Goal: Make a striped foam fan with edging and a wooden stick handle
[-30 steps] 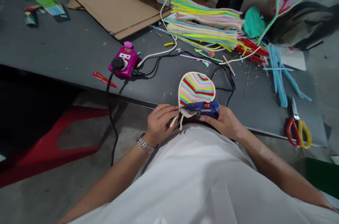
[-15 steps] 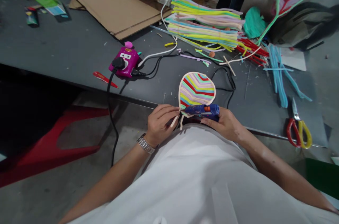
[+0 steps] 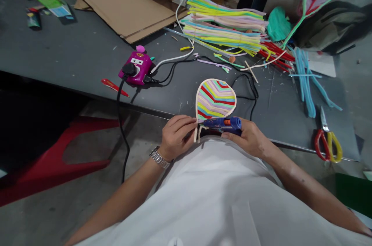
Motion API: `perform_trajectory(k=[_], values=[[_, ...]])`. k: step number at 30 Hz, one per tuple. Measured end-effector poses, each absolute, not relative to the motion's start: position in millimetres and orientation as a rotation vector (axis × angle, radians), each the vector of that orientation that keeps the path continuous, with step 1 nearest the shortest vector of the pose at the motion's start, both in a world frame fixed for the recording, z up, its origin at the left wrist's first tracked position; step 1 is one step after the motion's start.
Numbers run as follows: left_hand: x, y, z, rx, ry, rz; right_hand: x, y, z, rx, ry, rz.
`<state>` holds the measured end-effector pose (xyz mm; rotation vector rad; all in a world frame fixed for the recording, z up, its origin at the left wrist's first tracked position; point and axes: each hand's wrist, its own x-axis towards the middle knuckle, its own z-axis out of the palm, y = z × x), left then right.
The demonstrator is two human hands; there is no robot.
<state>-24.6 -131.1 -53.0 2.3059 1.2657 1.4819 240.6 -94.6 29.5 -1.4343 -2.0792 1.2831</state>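
A rounded striped piece made of coloured pipe cleaners (image 3: 216,97), edged in cream, lies at the table's front edge. My left hand (image 3: 178,134) pinches its lower left end, where loose cream pipe cleaner ends (image 3: 195,135) hang down. A blue glue gun (image 3: 222,123) with an orange part is held in my right hand (image 3: 249,137). Its nozzle points left, at the spot beside my left fingertips. Whether the nozzle touches the piece I cannot tell.
A purple power socket (image 3: 135,68) with black cables stands left of centre, near a red cutter (image 3: 114,87). Pipe cleaner bundles (image 3: 223,25) and cardboard (image 3: 124,1) lie behind. Scissors (image 3: 327,141) and light blue pipe cleaners (image 3: 303,83) are at right. A red stool (image 3: 84,166) stands below.
The glue gun has shifted slightly down and right, its nozzle still by my left fingers. The loose cream end at my left hand now hangs straighter down.
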Motion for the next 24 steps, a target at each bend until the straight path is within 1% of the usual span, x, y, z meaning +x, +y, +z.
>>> perform_trajectory(k=[10, 24], values=[[-22.7, -131.1, -51.4, 2.386, 1.356, 1.457, 242.1, -95.6, 31.3, -1.416, -2.123, 1.272], [-23.2, -131.6, -52.4, 2.379, 1.344, 1.431, 241.0, -94.1, 25.4, -1.393, -2.071, 1.280]])
